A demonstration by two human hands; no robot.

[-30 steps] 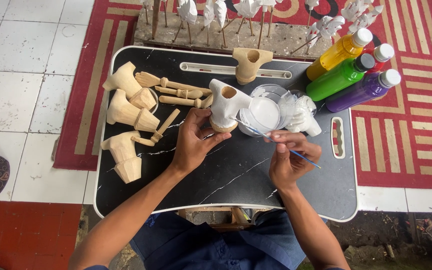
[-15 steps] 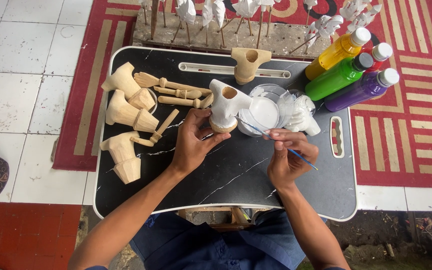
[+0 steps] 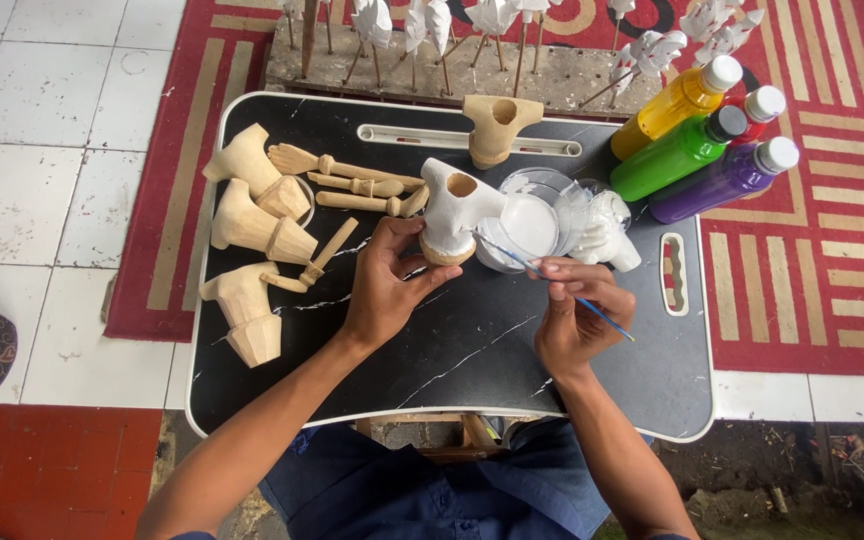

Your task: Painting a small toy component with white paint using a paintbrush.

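My left hand (image 3: 384, 285) grips a white-painted wooden figure (image 3: 455, 210) by its base, holding it upright just above the bench (image 3: 472, 340), near the middle. My right hand (image 3: 574, 312) pinches a thin blue brush (image 3: 564, 288); its tip points toward the figure's lower side, close to it, though I cannot tell whether it touches.

Just right of the figure sits a clear dish (image 3: 532, 222) of white paint, with a crumpled white rag (image 3: 604, 235) beside it.

Left part of the bench: three bare wooden bodies (image 3: 252, 215) lying on their sides, and several slim wooden arm pieces (image 3: 347, 180) near them. One more bare wooden piece (image 3: 495, 125) stands at the far edge.

Far right corner: four paint bottles lying tilted, yellow (image 3: 677, 105), green (image 3: 674, 152), purple (image 3: 722, 180), red (image 3: 760, 105).

Beyond the bench, white-painted parts on sticks (image 3: 432, 30) stand in a wooden block on the red rug (image 3: 812, 250).
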